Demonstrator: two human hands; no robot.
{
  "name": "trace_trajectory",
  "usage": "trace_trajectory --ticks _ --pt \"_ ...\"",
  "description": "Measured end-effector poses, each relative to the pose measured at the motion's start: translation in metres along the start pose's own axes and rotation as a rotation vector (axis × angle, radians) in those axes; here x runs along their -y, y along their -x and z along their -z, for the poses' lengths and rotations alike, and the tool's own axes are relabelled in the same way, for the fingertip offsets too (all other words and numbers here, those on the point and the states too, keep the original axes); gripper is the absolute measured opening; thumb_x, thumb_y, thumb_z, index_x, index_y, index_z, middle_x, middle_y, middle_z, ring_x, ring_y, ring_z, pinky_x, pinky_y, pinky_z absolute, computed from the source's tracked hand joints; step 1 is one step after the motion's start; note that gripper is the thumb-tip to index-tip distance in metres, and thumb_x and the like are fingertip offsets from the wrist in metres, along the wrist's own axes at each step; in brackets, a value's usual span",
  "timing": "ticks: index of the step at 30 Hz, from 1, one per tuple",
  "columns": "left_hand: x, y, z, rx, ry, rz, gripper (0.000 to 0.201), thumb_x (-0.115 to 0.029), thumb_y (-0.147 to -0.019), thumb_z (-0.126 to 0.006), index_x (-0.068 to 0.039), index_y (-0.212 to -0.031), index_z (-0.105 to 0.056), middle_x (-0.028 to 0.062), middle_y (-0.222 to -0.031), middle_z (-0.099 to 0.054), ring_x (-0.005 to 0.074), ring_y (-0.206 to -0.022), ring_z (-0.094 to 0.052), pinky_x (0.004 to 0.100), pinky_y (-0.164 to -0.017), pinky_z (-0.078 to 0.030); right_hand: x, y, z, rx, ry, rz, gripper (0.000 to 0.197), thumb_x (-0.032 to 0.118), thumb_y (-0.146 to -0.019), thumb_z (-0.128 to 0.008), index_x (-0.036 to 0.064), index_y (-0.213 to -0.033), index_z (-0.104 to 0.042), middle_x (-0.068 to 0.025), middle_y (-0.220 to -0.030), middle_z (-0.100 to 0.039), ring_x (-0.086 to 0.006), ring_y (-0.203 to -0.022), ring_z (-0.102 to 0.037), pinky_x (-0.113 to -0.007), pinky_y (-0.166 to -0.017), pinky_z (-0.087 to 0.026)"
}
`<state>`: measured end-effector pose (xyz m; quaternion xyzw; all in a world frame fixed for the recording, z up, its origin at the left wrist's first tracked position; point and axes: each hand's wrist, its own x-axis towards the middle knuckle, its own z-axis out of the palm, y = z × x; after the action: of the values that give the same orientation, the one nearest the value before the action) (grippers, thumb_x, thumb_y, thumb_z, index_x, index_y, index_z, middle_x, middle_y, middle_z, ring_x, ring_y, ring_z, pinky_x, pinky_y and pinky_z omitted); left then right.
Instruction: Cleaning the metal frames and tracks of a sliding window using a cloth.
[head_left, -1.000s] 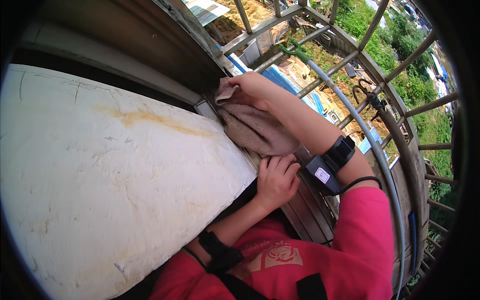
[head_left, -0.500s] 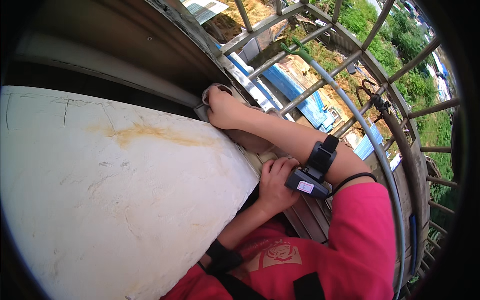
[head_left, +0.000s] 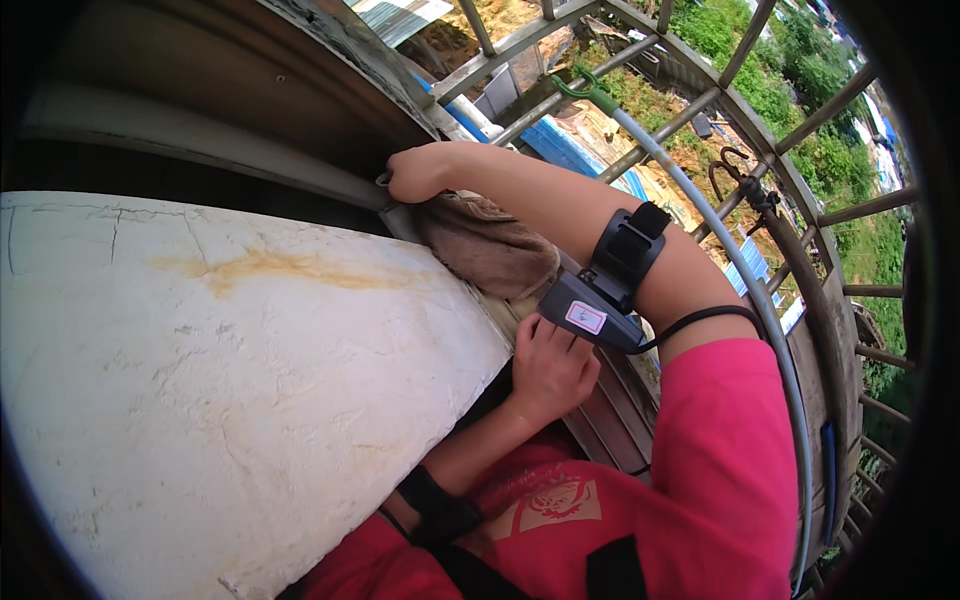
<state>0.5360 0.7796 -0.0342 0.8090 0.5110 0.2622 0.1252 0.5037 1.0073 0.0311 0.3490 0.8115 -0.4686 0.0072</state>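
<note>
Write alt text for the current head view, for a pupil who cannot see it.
A person's right hand grips a brown cloth at the corner of a metal frame; their left hand rests near a grooved track. A cracked, stained white surface fills the left, and metal bars stand upper right with greenery beyond.

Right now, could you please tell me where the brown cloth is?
In the head view, the brown cloth is just above centre, below and right of the right hand, along the right edge of the white surface.

Brown cloth (head_left: 490, 248), pink shirt (head_left: 720, 430), yellow-stained white wall (head_left: 250, 390)
</note>
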Motion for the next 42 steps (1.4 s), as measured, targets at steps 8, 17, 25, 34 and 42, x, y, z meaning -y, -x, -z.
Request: trace_trajectory --ticks 8,17,25,34,42 --pt "0.004 0.001 -0.007 -0.061 0.047 -0.017 0.030 -0.012 -0.060 -0.064 -0.010 -0.089 -0.061 0.0075 -0.092 -0.057 0.0278 -0.088 -0.053 0.0432 -0.080 -0.036 -0.006 0.011 -0.009 -0.275 -0.487 0.076 0.037 0.016 -0.079 -0.046 0.0019 -0.113 -0.053 -0.0155 -0.104 -0.058 -0.0255 -0.099 -0.055 -0.036 -0.083 -0.043" --pt "0.001 -0.003 0.003 -0.029 0.029 -0.010 0.030 -0.009 -0.056 -0.063 -0.004 -0.086 -0.058 0.0069 -0.097 -0.055 0.0252 -0.094 -0.051 0.0403 -0.082 -0.035 -0.059 0.038 -0.026 -0.455 -0.290 0.279 0.022 0.017 -0.081 -0.048 -0.0005 -0.088 -0.059 -0.0100 -0.069 -0.059 -0.0173 -0.069 -0.056 -0.032 -0.066 -0.043" --pt "0.001 0.001 -0.001 -0.018 0.053 0.014 0.036 -0.016 -0.056 -0.067 -0.011 -0.091 -0.061 0.0078 -0.096 -0.056 0.0275 -0.097 -0.050 0.0435 -0.087 -0.034 -0.048 0.001 -0.051 -0.498 0.460 0.311 0.025 0.024 -0.076 -0.050 0.0122 -0.092 -0.066 -0.0092 -0.100 -0.056 -0.0269 -0.093 -0.054 -0.037 -0.076 -0.045" --pt "0.001 -0.003 0.003 -0.015 0.044 0.015 0.030 -0.011 -0.056 -0.064 -0.007 -0.085 -0.058 0.0069 -0.098 -0.055 0.0269 -0.094 -0.050 0.0414 -0.081 -0.036 -0.047 0.023 -0.058 -0.300 0.587 0.418 0.024 0.018 -0.071 -0.052 0.0066 -0.087 -0.066 -0.0079 -0.101 -0.057 -0.0245 -0.095 -0.054 -0.034 -0.076 -0.041" --pt "0.003 -0.002 0.006 0.022 0.027 -0.001 0.032 -0.012 -0.060 -0.062 -0.007 -0.091 -0.057 0.0073 -0.099 -0.053 0.0242 -0.097 -0.049 0.0406 -0.083 -0.035 -0.037 0.040 -0.058 -0.229 0.467 0.285 0.020 0.019 -0.070 -0.053 0.0054 -0.078 -0.066 -0.0124 -0.098 -0.056 -0.0260 -0.088 -0.054 -0.035 -0.070 -0.042"
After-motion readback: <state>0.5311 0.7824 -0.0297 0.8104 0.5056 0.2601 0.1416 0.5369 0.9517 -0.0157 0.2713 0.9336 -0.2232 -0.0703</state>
